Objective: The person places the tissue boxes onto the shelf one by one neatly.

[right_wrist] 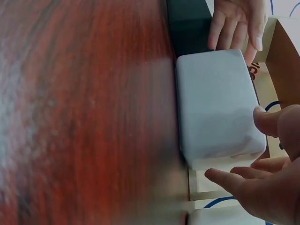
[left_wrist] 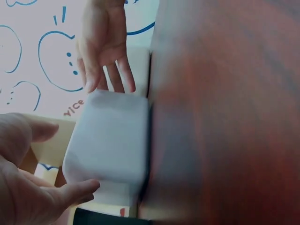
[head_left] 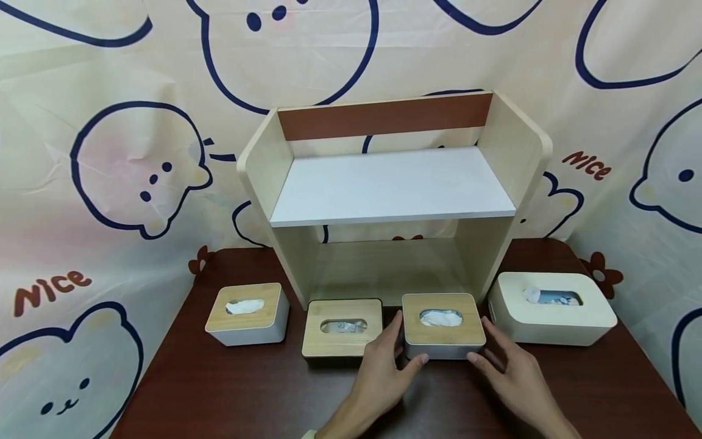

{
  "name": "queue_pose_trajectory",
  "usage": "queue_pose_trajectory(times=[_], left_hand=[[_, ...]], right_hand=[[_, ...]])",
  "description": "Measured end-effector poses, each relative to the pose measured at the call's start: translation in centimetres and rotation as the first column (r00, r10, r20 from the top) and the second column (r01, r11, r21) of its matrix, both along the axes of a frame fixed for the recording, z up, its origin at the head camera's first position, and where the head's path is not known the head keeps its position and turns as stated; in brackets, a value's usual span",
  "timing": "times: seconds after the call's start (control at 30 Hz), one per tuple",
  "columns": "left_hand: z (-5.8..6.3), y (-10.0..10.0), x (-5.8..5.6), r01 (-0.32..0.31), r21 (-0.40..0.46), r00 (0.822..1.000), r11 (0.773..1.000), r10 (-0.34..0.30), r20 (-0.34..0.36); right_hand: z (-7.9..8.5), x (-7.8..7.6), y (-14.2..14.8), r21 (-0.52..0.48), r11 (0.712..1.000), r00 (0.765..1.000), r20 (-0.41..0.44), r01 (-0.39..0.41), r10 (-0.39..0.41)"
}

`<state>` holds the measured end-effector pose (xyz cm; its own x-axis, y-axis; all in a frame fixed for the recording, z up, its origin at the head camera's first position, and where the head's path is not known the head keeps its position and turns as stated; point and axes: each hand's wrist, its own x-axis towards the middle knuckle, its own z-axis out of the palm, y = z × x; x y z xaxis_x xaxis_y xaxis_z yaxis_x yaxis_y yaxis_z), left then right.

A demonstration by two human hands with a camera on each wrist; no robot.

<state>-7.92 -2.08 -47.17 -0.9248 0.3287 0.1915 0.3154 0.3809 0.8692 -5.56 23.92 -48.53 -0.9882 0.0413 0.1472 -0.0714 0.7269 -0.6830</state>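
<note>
A tissue box [head_left: 457, 324] with a light wood lid and pale grey body stands on the brown table, white tissue showing in its oval slot. My left hand [head_left: 382, 369] is at its left side, fingers extended and thumb near the front corner. On the other side, my right hand [head_left: 512, 372] has its fingers spread, with the thumb tip right at the front right corner. Both wrist views show the box's plain grey front [left_wrist: 110, 133] between the two hands. Fairly straight fingers [right_wrist: 229, 180] of the right hand lie along the box's side.
Left of the box are a wood-topped dark tissue box [head_left: 318, 341] and another white one with a wood lid [head_left: 258, 332]. A larger cream tissue box [head_left: 548, 329] stands at the right. Behind rises a two-level shelf [head_left: 389, 186] with a white middle board.
</note>
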Motion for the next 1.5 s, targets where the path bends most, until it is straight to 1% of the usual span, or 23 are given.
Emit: queue_pose_trajectory(times=[0.2,0.3,0.4,0.57,0.67,0.8,1.03,1.17,1.27,1.37,1.5], left_hand=[[-0.5,0.9,0.2,-0.061,-0.014,0.998,0.998,0.062,0.030],[-0.8,1.2,0.2,-0.074,-0.006,0.997,0.997,0.074,0.025],[-0.9,1.5,0.1,-0.080,0.002,0.997,0.997,0.080,0.016],[-1.0,1.6,0.1,-0.084,0.008,0.996,0.996,0.084,0.016],[-1.0,1.6,0.1,-0.083,0.012,0.996,0.996,0.083,0.013],[-1.0,1.7,0.1,-0.099,0.009,0.995,0.995,0.099,-0.012],[-0.9,2.0,0.1,-0.141,0.019,0.988,0.990,0.142,-0.065],[-0.8,2.1,0.0,-0.147,0.042,0.986,0.988,0.150,-0.070],[-0.7,2.1,-0.1,-0.153,0.060,0.985,0.986,0.157,-0.069],[-0.5,2.1,-0.2,-0.157,0.076,0.984,0.985,0.162,-0.070],[-0.2,2.1,-0.4,-0.163,0.084,0.983,0.983,0.169,-0.068]], right_hand=[[-0.3,-0.4,-0.3,-0.106,0.994,0.998,0.054,-0.011,0.017],[-0.4,-0.5,-0.3,-0.121,0.993,0.997,0.082,-0.004,0.014],[-0.5,-0.6,-0.4,-0.105,0.995,0.997,0.083,0.004,0.004],[-0.5,-0.7,-0.6,-0.066,0.998,1.000,0.029,0.010,-0.008],[-0.5,-0.7,-0.7,-0.055,0.998,1.000,0.017,0.019,-0.018],[-0.5,-0.6,-0.8,-0.052,0.998,0.999,0.034,0.043,-0.041],[-0.1,-0.6,-1.0,-0.014,0.995,0.994,0.049,0.096,-0.096],[0.3,-0.5,-0.9,-0.025,0.994,0.992,0.065,0.109,-0.107],[0.5,-0.5,-0.9,-0.033,0.994,0.994,0.032,0.107,-0.106],[0.6,-0.6,-0.9,-0.026,0.994,0.993,-0.047,0.106,-0.107],[0.6,-0.8,-1.0,-0.046,0.995,0.985,-0.142,0.091,-0.096]])
